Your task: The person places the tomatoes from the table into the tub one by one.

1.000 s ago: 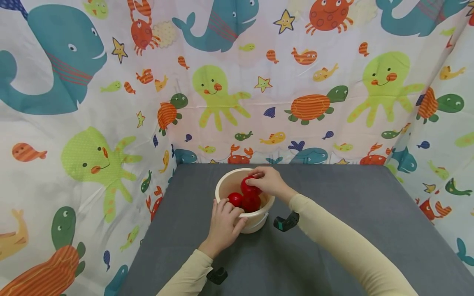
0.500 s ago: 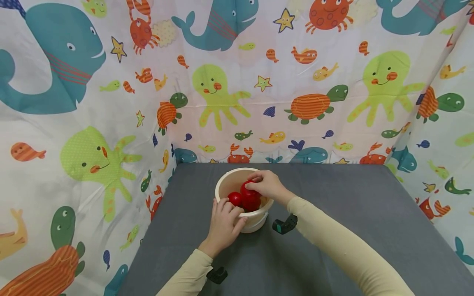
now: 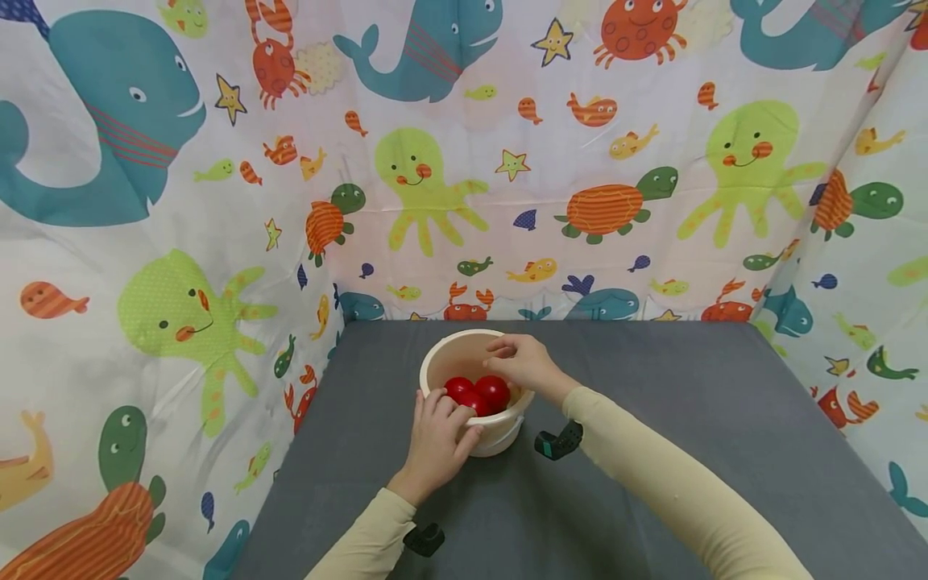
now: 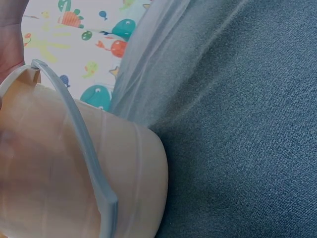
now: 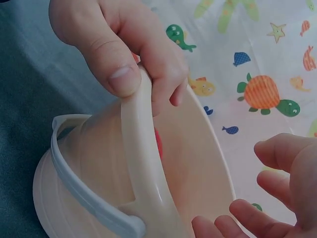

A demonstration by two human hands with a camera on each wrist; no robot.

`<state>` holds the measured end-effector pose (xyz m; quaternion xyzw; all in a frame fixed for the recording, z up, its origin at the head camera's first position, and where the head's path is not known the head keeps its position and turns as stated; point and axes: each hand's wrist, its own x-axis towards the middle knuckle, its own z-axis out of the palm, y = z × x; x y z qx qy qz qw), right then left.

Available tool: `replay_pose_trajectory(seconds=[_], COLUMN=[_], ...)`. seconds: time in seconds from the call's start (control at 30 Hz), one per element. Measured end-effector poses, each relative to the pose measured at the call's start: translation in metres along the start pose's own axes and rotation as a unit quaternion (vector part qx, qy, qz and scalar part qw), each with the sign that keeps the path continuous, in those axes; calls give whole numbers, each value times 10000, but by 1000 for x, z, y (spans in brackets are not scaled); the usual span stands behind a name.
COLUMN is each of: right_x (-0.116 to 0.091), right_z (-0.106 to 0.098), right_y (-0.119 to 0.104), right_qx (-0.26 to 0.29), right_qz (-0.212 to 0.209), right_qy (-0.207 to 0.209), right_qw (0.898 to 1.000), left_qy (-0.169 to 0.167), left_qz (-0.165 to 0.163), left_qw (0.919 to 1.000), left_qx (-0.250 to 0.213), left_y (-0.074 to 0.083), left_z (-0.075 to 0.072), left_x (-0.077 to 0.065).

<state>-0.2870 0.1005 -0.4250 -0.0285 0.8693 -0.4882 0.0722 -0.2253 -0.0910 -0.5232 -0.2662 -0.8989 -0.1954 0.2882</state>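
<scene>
A cream bucket (image 3: 496,439) stands on the dark grey table. Inside lie three glossy red round things (image 3: 494,392), apples or balls, I cannot tell which. My left hand (image 3: 438,439) grips the near left rim; in the right wrist view its thumb (image 5: 124,79) presses the outside while the fingers reach inside. Over the far right rim hovers my right hand (image 3: 528,366), holding nothing. Its loosely bent fingers (image 5: 272,183) are apart from the red things. The bucket's pale handle (image 4: 81,134) hangs down along its side.
The grey cloth-covered table (image 3: 652,419) extends around the bucket. Behind it and along both sides hangs a white curtain (image 3: 478,225) printed with sea animals. A black band (image 3: 558,441) sits at the right wrist and another black band (image 3: 424,540) at the left.
My right hand held a red round thing inside the bucket and lowered it slightly, then let go. It now lies with the two others. The left hand stayed on the rim.
</scene>
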Motion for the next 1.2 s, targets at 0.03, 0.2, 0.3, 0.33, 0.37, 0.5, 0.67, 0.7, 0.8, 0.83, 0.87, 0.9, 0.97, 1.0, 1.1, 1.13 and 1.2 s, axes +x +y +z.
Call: replay_pose_trajectory(seconds=[0.03,0.2,0.3,0.33,0.37,0.5,0.67,0.7,0.8,0.83,0.87,0.9,0.97,1.0,1.1,1.13,1.2], right_x=[0,0,0,0,-1,-11,-29,-31,-39,-41,-43,-45,-48,-50,-55,-58,-64], right_z=[0,-1,-1,-2,-3,-11,-27,-31,-42,-46,-50,-54,-62,-66,-78,-82,-89], right_y=[0,2,3,5,6,14,30,34,48,53,59,65,76,81,97,103,113], right_qx=[11,44,59,67,61,160,259,251,184,166,134,96,30,-10,-97,-136,-206], right_qz=[-3,11,-28,-60,-122,-278,-407,-443,-483,-461,-448,-435,-395,-390,-347,-334,-277], right_qy=[0,-16,-39,-43,-24,147,324,338,377,398,393,408,440,447,527,551,601], right_qw=[10000,10000,10000,10000,9999,9994,9983,9981,9980,9980,9981,9982,9982,9982,9980,9978,9976], left_qy=[-14,-85,-106,-115,-128,-184,-134,-129,-145,-127,-130,-138,-147,-153,-231,-251,-294], left_qz=[-12,-60,-102,-114,-127,-124,-87,-93,-118,-98,-99,-103,-121,-137,-212,-221,-214], left_qw=[10000,9999,9999,9999,9998,9997,9998,9998,9998,9999,9999,9998,9998,9998,9995,9994,9993], left_qx=[0,-48,-52,-58,-68,-100,-72,-70,-64,-55,-46,-34,-1,5,-2,-7,-53], left_y=[0,-2,-1,0,0,2,0,-1,-4,-5,-6,-6,-7,-8,-8,-9,-9], left_z=[0,0,0,0,0,2,5,5,5,5,4,4,4,4,2,2,-1], left_x=[0,1,1,1,1,2,2,1,1,0,0,-1,-2,-3,-5,-5,-6])
